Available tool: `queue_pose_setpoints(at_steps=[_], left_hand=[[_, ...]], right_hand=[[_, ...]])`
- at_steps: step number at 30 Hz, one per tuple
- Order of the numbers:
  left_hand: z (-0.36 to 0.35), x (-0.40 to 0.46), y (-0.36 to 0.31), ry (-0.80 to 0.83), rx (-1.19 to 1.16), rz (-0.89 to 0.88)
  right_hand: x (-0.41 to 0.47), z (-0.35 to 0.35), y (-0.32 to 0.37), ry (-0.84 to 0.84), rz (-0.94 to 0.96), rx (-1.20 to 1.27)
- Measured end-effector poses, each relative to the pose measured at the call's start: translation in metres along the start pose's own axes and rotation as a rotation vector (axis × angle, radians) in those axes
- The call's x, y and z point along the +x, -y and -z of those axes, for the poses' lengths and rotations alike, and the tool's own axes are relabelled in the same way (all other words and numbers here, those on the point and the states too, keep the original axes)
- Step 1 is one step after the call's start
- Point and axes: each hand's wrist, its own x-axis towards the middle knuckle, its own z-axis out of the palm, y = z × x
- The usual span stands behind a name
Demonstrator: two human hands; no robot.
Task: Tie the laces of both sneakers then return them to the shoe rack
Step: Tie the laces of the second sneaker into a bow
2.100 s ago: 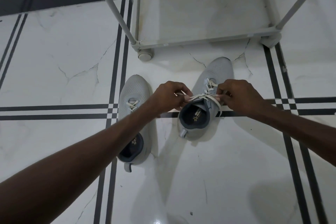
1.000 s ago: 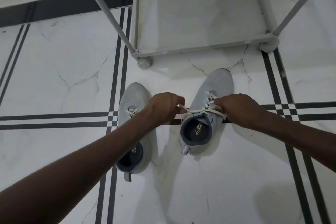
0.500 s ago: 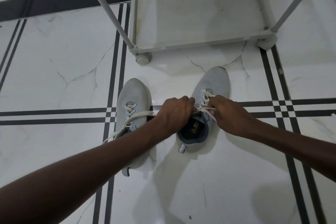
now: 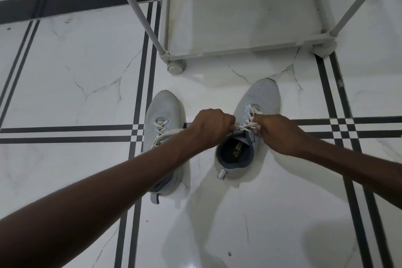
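Two light grey sneakers stand on the floor, toes toward the rack. The right sneaker (image 4: 256, 106) has white laces (image 4: 247, 126) stretched across its tongue. My left hand (image 4: 210, 128) and my right hand (image 4: 276, 131) each pinch an end of those laces, close together above the shoe's opening. The left sneaker (image 4: 164, 113) sits partly under my left forearm, and its laces (image 4: 162, 131) hang loose over its side. The grey shoe rack (image 4: 243, 51) stands just beyond the shoes, its bottom shelf bare.
White marble floor tiles with black stripe borders (image 4: 65, 134) run all around. The rack's slanted posts (image 4: 139, 11) and a round foot (image 4: 176, 68) rise close to the shoes. A dark skirting strip (image 4: 76, 0) lines the far wall.
My hands drew close together over the right sneaker, keeping hold of its laces. The left sneaker's lace end now trails loosely over its side.
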Motion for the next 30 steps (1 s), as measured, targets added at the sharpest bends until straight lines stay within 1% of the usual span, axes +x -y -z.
queue_pose_setpoints(at_steps=[2, 3, 4, 5, 7, 9, 13, 18, 20, 22, 23, 26, 27, 28, 29, 30], left_hand=[[-0.005, -0.005, -0.003, -0.049, 0.006, 0.019], [-0.008, -0.007, -0.004, -0.072, -0.002, 0.021], [-0.012, -0.009, -0.004, -0.093, -0.015, 0.014], [-0.016, -0.012, -0.003, -0.109, -0.032, 0.005], [-0.02, -0.017, -0.001, -0.113, -0.071, -0.007], [-0.022, -0.022, 0.003, -0.093, -0.095, -0.016], [-0.021, -0.029, 0.002, -0.081, -0.125, -0.001], [-0.027, -0.034, -0.004, -0.048, -0.165, 0.066], [-0.028, -0.035, -0.005, -0.062, -0.192, 0.073], [-0.025, -0.04, -0.005, -0.117, -0.278, 0.062], [-0.023, -0.044, -0.003, -0.151, -0.328, 0.063], [-0.014, -0.055, 0.018, -0.2, -0.396, 0.163], [-0.011, -0.06, 0.029, -0.201, -0.398, 0.214], [-0.01, -0.065, 0.042, -0.196, -0.38, 0.265], [-0.007, -0.072, 0.054, -0.172, -0.353, 0.313], [-0.003, -0.08, 0.063, -0.133, -0.349, 0.362]], right_hand=[[-0.003, 0.002, -0.002, 0.021, -0.048, 0.317], [-0.004, 0.001, -0.004, -0.001, -0.058, 0.407], [-0.003, 0.0, -0.005, -0.018, -0.039, 0.42], [-0.003, -0.001, -0.008, -0.03, 0.009, 0.349], [0.0, -0.005, -0.014, -0.028, 0.113, 0.122], [0.005, -0.005, -0.018, -0.006, 0.168, -0.048], [0.008, -0.003, -0.02, -0.056, 0.236, -0.147], [0.004, -0.007, -0.021, -0.137, 0.248, -0.262], [0.002, -0.008, -0.022, -0.163, 0.244, -0.266], [-0.003, -0.004, -0.023, -0.198, 0.194, -0.175], [-0.007, -0.001, -0.024, -0.249, 0.172, -0.103], [-0.027, 0.006, -0.021, -0.534, 0.111, 0.028], [-0.035, 0.005, -0.017, -0.587, 0.066, 0.067], [-0.041, 0.002, -0.01, -0.589, -0.006, 0.113], [-0.046, -0.004, -0.002, -0.528, -0.115, 0.168], [-0.049, -0.013, 0.003, -0.414, -0.247, 0.239]])
